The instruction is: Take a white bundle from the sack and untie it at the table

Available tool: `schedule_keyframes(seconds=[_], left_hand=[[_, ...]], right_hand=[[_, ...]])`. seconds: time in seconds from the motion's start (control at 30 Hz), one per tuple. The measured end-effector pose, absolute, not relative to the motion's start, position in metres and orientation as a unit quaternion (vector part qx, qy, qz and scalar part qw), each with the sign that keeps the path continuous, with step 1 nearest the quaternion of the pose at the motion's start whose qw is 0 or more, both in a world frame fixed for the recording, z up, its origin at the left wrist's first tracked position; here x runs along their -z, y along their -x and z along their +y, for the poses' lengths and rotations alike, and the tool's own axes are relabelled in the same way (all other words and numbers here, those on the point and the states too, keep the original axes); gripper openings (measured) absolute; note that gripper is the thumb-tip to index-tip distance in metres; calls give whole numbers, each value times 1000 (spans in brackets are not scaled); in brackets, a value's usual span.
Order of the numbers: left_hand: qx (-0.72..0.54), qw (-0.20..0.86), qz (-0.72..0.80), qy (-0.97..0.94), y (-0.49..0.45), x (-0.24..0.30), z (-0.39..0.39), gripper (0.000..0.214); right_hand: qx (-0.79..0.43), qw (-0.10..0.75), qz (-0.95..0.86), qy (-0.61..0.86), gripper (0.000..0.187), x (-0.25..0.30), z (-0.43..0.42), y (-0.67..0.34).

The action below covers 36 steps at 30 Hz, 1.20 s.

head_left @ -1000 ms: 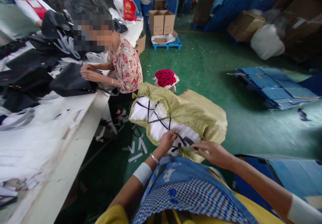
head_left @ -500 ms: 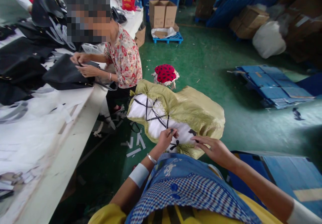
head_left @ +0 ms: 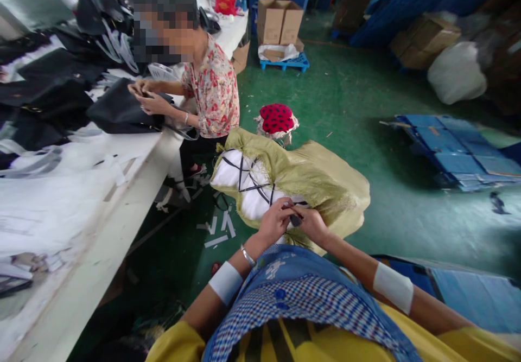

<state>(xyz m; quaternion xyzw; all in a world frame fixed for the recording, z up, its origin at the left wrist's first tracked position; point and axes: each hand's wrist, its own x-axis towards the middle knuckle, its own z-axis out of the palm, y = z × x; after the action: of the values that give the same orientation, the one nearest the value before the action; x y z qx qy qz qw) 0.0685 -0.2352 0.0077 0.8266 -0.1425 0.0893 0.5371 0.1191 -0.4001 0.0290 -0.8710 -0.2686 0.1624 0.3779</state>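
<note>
In front of my body lies a big yellow-green woven sack (head_left: 334, 175) with white stuffing or lining (head_left: 258, 204) showing through its opening. Black straps (head_left: 241, 173) criss-cross that opening. Over the sack's near end my left hand (head_left: 274, 221) and my right hand (head_left: 315, 226) meet, fingertips pinched together. A small dark piece, which looks like a black strap end (head_left: 296, 220), is held between them; its exact shape is partly hidden by my fingers.
To the left, a long white table (head_left: 134, 172) carries black bags (head_left: 122, 107). A co-worker (head_left: 215, 88) sits there, handling a bag. Beyond the sack stands a stool with a red spotted cushion (head_left: 277, 119). Flattened blue sheets (head_left: 459, 150) and cartons (head_left: 280, 23) rest on the floor.
My right hand has moved left and in, meeting my left hand at the dark piece. Its fingers, apart before, are now closed. The whole view has shifted slightly.
</note>
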Motion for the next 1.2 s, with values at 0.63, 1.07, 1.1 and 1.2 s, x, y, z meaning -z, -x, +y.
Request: schedule_keyframes(seconds=[0.63, 1.07, 1.1, 1.2], left_hand=[[-3, 487, -160, -859, -104, 11, -225, 25], [-4, 548, -40, -836, -62, 18, -251, 21], [-3, 563, -32, -826, -60, 21, -252, 20], [-8, 612, 14, -791, -55, 36, -248, 25]], right_hand=[[-179, 289, -319, 885, 20, -23, -418, -133], [-180, 298, -288, 892, 22, -22, -431, -137], [-187, 309, -283, 889, 20, -23, -430, -140], [-216, 351, -265, 872, 24, -24, -427, -148]])
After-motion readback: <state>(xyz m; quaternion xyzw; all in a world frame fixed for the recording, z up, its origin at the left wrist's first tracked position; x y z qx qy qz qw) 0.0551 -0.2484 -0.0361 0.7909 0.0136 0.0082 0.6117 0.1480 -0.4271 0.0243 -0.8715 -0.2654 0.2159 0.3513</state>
